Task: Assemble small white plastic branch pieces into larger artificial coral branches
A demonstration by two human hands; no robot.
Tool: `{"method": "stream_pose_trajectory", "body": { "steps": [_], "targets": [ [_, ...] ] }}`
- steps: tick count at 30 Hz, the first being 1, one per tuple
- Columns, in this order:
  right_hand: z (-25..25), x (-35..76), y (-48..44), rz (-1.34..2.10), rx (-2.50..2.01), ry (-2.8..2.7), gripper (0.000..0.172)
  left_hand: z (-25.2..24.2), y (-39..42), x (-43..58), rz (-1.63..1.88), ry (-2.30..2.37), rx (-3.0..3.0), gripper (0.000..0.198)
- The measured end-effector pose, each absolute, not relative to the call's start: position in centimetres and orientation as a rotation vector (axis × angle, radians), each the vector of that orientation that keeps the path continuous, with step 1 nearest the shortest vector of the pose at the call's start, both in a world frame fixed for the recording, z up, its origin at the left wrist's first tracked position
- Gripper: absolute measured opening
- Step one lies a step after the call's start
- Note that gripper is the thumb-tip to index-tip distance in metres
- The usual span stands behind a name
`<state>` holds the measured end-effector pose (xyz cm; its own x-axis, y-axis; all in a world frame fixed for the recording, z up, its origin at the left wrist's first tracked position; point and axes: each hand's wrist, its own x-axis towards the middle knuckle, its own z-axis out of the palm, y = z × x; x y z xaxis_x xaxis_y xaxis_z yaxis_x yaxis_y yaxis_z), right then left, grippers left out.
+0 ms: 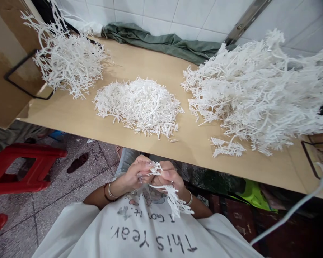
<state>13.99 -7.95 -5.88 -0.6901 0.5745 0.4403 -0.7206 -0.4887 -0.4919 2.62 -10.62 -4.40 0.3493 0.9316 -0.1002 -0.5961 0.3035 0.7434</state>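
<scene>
white sprig: located off the near edge of the bench, just above the shirt. from my remote position i record the fingers of the left hand and right hand pinched closed, holding a tuft between them. the sprig trails from below the right hand, its long axis running rightward and back toward the body; the right hand is nearer to it. i cannot tell whether tuft and sprig are one piece. the pile of short pieces lies on the bench straight ahead of both hands.
</scene>
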Motion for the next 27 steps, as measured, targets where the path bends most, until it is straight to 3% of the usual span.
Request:
{"method": "stream_pose_trajectory", "body": {
  "steps": [15, 21, 24, 27],
  "targets": [
    [-5.2, 14.7, -7.8, 2.209, 0.155, -0.799, 0.051, -3.9, -9.7, 3.1, 1.058, 0.572, 0.588, 0.074],
    [-3.4, 14.8, -7.1, 2.053, 0.685, -0.691, 0.044, -3.1, -9.3, 3.7, 1.222, 0.483, 0.517, 0.069],
    [-2.9, 15.2, -6.8, 1.93, 0.378, -0.889, 0.049, -2.5, -9.1, 3.6, 1.316, 0.452, 0.682, 0.063],
    [-3.4, 15.7, -6.7, 1.922, -0.016, -1.028, 0.058, -1.8, -8.1, 2.1, 1.381, 0.74, 1.131, 0.051]
  ]
}}
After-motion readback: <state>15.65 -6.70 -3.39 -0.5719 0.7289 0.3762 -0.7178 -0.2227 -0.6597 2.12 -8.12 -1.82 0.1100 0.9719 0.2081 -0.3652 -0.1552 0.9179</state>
